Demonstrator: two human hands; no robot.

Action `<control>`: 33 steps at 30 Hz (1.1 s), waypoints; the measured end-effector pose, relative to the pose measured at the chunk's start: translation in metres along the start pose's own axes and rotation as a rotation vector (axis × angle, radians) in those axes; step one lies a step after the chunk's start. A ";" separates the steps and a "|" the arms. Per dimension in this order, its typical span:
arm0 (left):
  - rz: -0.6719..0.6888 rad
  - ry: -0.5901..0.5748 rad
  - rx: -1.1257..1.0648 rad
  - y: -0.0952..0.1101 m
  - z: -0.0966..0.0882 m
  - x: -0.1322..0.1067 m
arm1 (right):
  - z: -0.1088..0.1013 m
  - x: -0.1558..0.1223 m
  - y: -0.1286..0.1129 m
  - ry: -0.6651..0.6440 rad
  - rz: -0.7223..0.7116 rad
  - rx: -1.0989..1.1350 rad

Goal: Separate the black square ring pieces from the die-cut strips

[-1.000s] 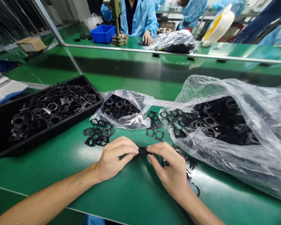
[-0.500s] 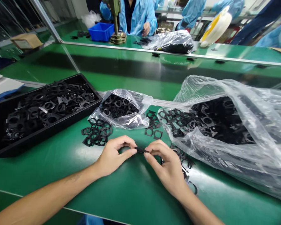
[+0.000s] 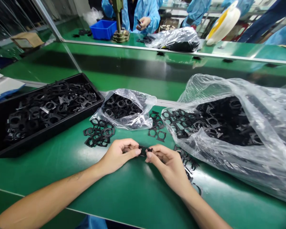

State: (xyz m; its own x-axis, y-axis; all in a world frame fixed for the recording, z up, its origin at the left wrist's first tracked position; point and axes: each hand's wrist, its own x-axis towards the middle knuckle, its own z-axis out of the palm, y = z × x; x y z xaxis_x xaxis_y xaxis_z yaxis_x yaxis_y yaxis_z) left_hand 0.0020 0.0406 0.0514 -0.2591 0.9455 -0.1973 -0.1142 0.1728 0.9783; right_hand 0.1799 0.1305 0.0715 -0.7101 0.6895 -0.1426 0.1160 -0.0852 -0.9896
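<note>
My left hand (image 3: 118, 155) and my right hand (image 3: 168, 163) meet over the green table, both pinching one small black plastic ring part (image 3: 143, 149) between thumbs and fingertips. Just beyond the hands lies a loose pile of the same black parts (image 3: 98, 133) and a few more (image 3: 157, 131). A small clear bag of parts (image 3: 126, 109) sits behind them. A large clear bag of parts (image 3: 231, 127) spreads at the right, with parts spilling near my right wrist (image 3: 189, 165).
A black tray (image 3: 4, 151) heaped with parts stands at the left. Across the conveyor belt (image 3: 133, 70), a person in a blue coat handles a part beside a blue bin (image 3: 103, 29), a hand press (image 3: 119, 22) and another bag (image 3: 178, 39).
Both hands drew slightly toward the piles, still holding the part, which has turned between the fingers. The person opposite lifted a hand from the table with a part.
</note>
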 end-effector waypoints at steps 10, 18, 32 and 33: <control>0.040 -0.102 -0.016 0.000 0.001 -0.004 | -0.002 0.000 -0.006 -0.075 -0.050 -0.224; 0.045 -0.164 -0.112 0.007 -0.001 -0.005 | -0.003 -0.002 -0.014 -0.118 -0.016 0.003; 0.001 -0.136 -0.082 0.006 0.001 -0.004 | -0.002 0.000 -0.007 -0.039 0.055 0.016; -0.012 -0.142 -0.107 0.006 0.001 -0.003 | -0.002 0.000 -0.008 -0.038 0.060 0.009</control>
State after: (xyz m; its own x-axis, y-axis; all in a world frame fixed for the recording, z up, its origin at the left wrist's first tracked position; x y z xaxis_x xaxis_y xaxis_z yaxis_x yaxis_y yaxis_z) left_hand 0.0035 0.0387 0.0578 -0.1201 0.9743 -0.1905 -0.2194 0.1611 0.9622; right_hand 0.1808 0.1328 0.0792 -0.7276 0.6556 -0.2022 0.1530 -0.1322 -0.9793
